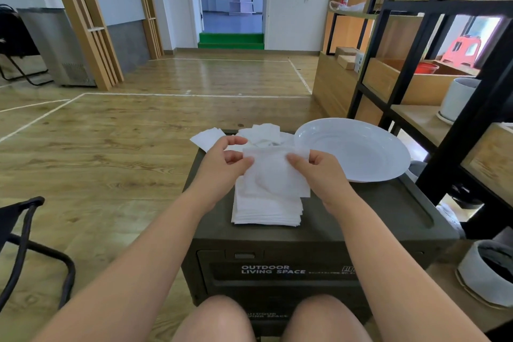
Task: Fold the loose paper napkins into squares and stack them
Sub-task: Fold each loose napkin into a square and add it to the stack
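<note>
Wood-plank floor (116,130) with white taped lines ran back to a doorway with green steps (231,41). Dark green storage box (388,219), lettered "OUTDOOR LIVING SPACE" on its front, served as the tabletop, set just ahead of the person's bare knees.

Both hands were raised over the box lid, a little apart, each gripping the same napkin (277,172). Left hand (222,164) pinched the napkin's upper left corner between thumb and curled fingers. Right hand (319,169) pinched the upper right edge, thumb on the near face. Napkin hung between them, roughly square, slightly creased, its lower edge drooping toward the pile underneath.

Directly below the hands and toward the person lay a stack of napkins (266,214), edges roughly aligned, resting flat on the lid. Beyond the hands, at the far edge of the lid, lay loose napkins (263,132), white and overlapping, one sheet jutting out past the left hand.

To the right of the right hand sat a white plate (358,147), wide and shallow, its rim overhanging the box's far right corner.

Further right stood a black-framed wooden shelf (416,36). Left of the left arm, a black chair frame (25,230) showed at the picture's edge.
</note>
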